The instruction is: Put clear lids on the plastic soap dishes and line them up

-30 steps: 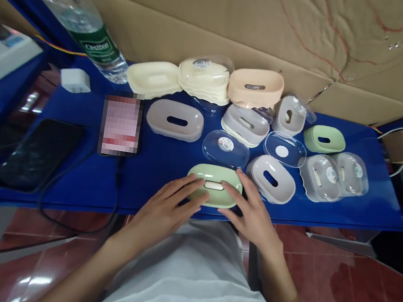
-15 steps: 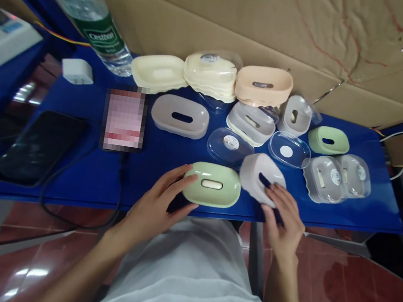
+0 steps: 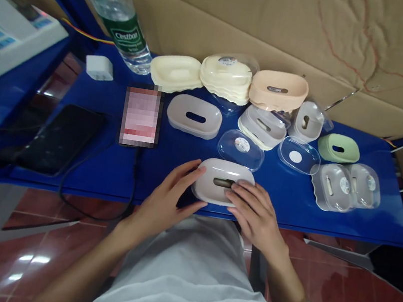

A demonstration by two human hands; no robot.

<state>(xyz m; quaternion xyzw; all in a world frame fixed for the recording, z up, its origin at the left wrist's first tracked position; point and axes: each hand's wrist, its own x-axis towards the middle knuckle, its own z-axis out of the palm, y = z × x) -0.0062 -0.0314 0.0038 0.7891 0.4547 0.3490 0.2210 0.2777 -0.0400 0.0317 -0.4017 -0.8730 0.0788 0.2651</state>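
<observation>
A pale grey-pink soap dish tray [image 3: 206, 184] with an oval slot lies in front of me, close to the table's near edge. Green shows through its slot, and it covers the green dish seen earlier. My left hand [image 3: 172, 192] curves round the tray's left end, thumb at the near side and fingers at the far side. Over the right end, my right hand [image 3: 258, 212] grips with its fingers on top and its thumb at the near rim. A clear lid [image 3: 239, 151] with a round label lies just behind.
Behind are another grey-pink tray [image 3: 180, 115], cream dishes [image 3: 175, 74], a peach tray [image 3: 289, 91], a green tray [image 3: 351, 152] and lidded grey dishes [image 3: 331, 195]. To the left stand a water bottle [image 3: 127, 39], a white charger [image 3: 99, 67] and a dark phone [image 3: 63, 138].
My right hand has moved left with the grey-pink tray and set it over the green dish. My left hand has stayed round the left end. The whole view has shifted slightly.
</observation>
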